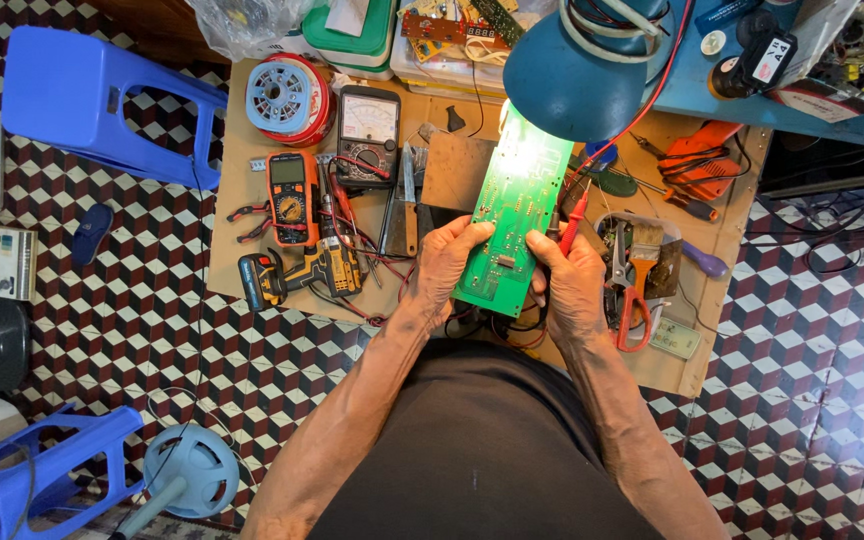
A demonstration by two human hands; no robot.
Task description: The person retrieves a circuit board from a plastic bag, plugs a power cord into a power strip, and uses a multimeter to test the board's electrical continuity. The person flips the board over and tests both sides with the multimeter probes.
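Head view looks straight down on a tiled floor (802, 330) of red, white and dark cubes, on which a low wooden board (252, 250) serves as a work surface. 2 blue plastic stools sit to the left, one (92, 100) at the top and another (32, 470) at the bottom, with a pale blue fan (192, 470) beside the lower one. A blue desk lamp (577, 70) hangs over the board and lights the far end of a long green circuit board (512, 215), which is held above the middle of the wooden board, tilted with its bright end away from the person. The left hand (442, 265) grips the circuit board's lower left edge, thumb on its face. The right hand (572, 280) closes on the lower right edge and also holds a red test probe (574, 222) pointing up beside the circuit board. Left of the hands lie a red wire spool (290, 98), a black analogue meter (368, 130), an orange digital multimeter (292, 195) and a yellow cordless drill (302, 272). Right of them sit red-handled scissors (634, 300) and a paintbrush (644, 250).
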